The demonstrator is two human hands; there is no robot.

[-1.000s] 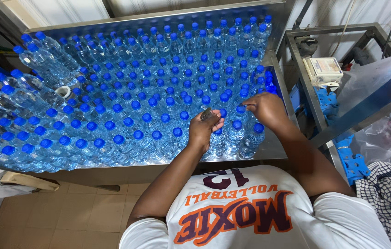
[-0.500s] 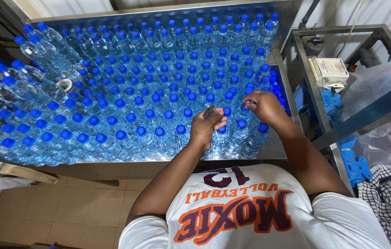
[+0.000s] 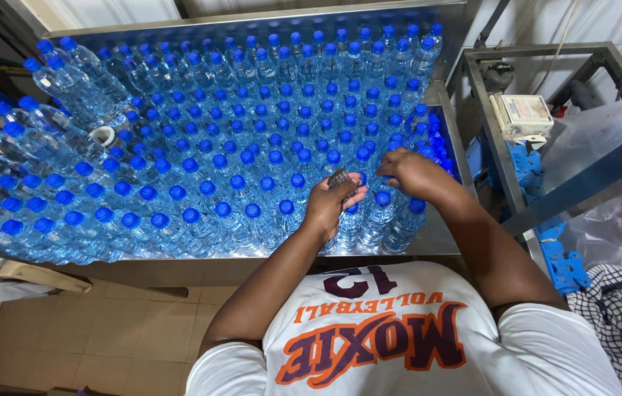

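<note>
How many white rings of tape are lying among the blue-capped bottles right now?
1: the white ring of tape lies among the clear plastic bottles with blue caps at the table's left side, far from the left hand and right hand. Bottles may hide others.

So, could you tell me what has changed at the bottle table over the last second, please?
Very little. The left hand holds its small dark item as before, over the blue-capped bottles; the right hand has stayed low among the caps at the near right, shifting only slightly. Nothing was picked up or released. The metal table and the white ring are unchanged.
</note>
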